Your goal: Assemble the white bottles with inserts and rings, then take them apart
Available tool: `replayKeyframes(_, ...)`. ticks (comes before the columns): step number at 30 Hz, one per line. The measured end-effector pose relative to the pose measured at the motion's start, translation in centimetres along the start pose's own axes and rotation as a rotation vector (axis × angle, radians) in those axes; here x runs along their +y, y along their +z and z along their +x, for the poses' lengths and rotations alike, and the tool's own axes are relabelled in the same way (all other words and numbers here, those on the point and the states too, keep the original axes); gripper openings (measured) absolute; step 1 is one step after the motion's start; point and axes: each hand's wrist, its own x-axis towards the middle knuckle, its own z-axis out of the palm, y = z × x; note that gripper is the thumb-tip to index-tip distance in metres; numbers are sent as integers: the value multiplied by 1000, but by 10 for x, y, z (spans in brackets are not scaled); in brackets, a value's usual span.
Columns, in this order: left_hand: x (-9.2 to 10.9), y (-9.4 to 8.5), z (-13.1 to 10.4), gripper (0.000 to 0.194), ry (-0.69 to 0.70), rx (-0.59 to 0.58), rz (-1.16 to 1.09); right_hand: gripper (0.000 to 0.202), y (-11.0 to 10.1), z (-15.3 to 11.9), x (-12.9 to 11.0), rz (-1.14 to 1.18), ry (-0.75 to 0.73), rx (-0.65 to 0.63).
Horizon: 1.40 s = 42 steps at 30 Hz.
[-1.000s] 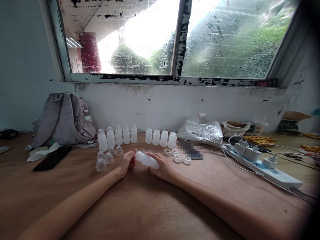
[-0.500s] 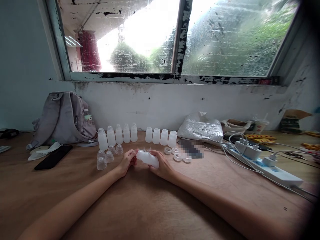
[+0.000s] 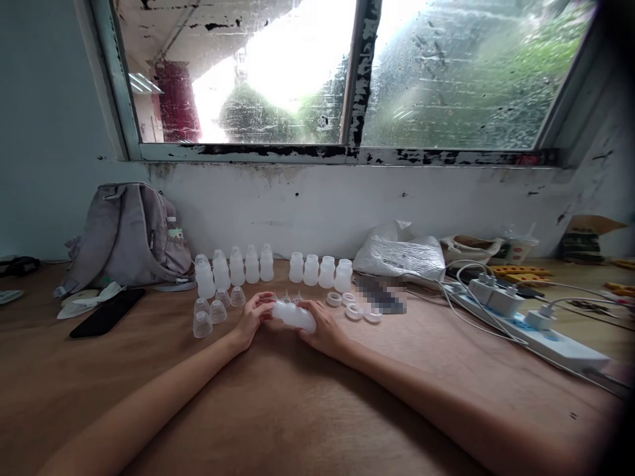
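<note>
A frosted white baby bottle (image 3: pixel 296 317) lies tilted on its side between my hands, just above the table. My right hand (image 3: pixel 321 328) is wrapped round its base end. At the neck end, the fingers of my left hand (image 3: pixel 253 322) are curled about the top; what they cover there is hidden. Just behind the bottle, clear teats (image 3: pixel 286 297) poke up, partly covered. Right of my right hand lie several white collar rings (image 3: pixel 353 311). Several clear dome caps (image 3: pixel 217 311) stand left of my left hand.
Several capped bottles (image 3: pixel 237 268) line up at the back left, and several open bottles (image 3: pixel 311 270) at the back centre. A black phone (image 3: pixel 106 313) and grey backpack (image 3: pixel 129 238) are left. Right are a silver bag (image 3: pixel 401 252) and a power strip (image 3: pixel 560 348) with trailing cables.
The fingers of my left hand have loosened from a pinch and spread round the bottle's neck end. My right hand keeps its hold, and the bottle sits slightly more level.
</note>
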Motion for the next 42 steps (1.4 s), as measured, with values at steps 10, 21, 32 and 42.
replayKeyframes(10,-2,0,1,33,12,47,25,41,2,1,3,-24,5,12)
replayKeyframes(21,-5,-2,3,32,31,26,61,41,1,0,1,-18,34,10)
replayKeyframes(32,-1,2,2,31,-26,15,-5,39,-2,0,-2,30,27,21)
replayKeyframes(42,3,3,-2,29,15,-42,28,28,-14,6,-3,632,473,-159)
